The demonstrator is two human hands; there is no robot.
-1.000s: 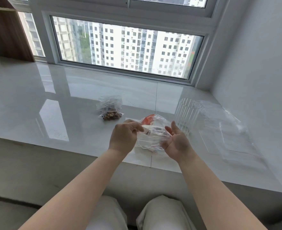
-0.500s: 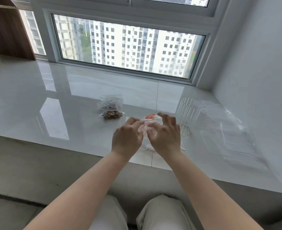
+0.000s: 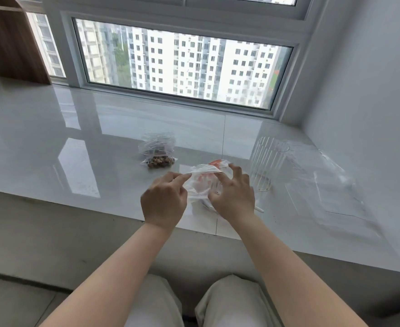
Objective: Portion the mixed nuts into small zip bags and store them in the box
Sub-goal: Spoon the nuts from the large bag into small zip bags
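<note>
A small clear zip bag is held just above the glossy white sill, close to its front edge. My left hand pinches the bag's upper left corner. My right hand holds the bag's right side with fingers spread over it. Something orange-red shows behind the bag's top. A filled zip bag of mixed nuts lies farther back and to the left. A clear ribbed cup stands to the right. A clear plastic box lies at the far right.
A large window with a white frame runs along the back of the sill. A wooden shelf stands at the back left. A white wall closes the right side. My knees are below the sill's front edge.
My hands have drawn slightly apart, stretching the bag's top between them. My right hand's fingers have spread over the bag. The view has tilted a little.
</note>
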